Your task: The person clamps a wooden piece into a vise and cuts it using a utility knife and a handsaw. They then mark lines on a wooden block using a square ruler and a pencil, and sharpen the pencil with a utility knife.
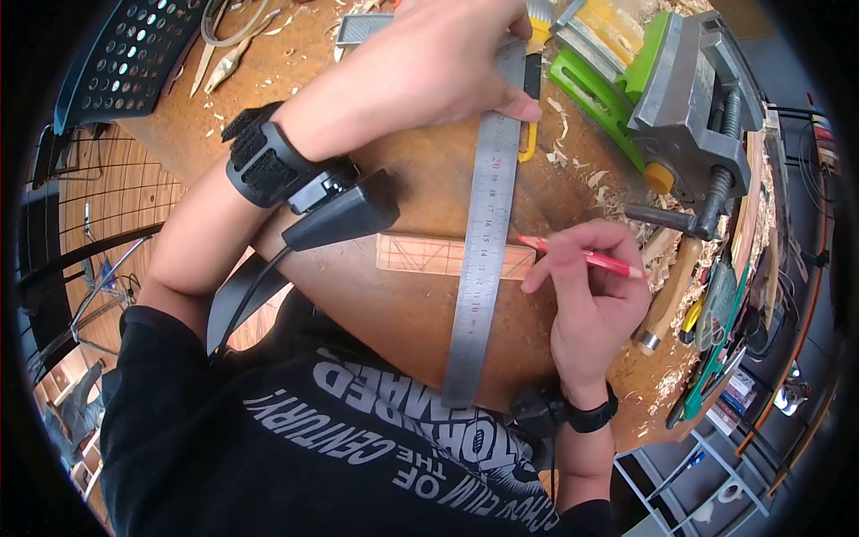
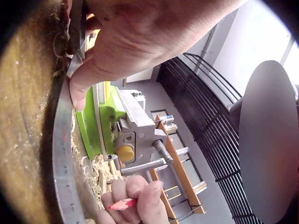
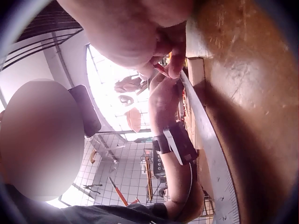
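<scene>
A long steel ruler (image 1: 483,233) lies across a small wooden block (image 1: 416,253) marked with red pencil lines. My left hand (image 1: 438,67) grips the ruler near its far end, thumb along one side; its other fingers are partly hidden in the left wrist view. In my right hand (image 1: 595,309) is a red pencil (image 1: 613,263), pinched between thumb and fingers. Its red tip points left, over the block's right end and close to the ruler's edge. The left wrist view shows the pencil (image 2: 122,204) tip-on beside the ruler (image 2: 63,140).
A green and grey vise (image 1: 684,116) stands at the far right, with wood shavings (image 1: 564,125) around it. Hand tools (image 1: 716,313) line the right edge. A dark perforated basket (image 1: 130,63) sits at the far left, near a grey-handled tool (image 1: 362,29).
</scene>
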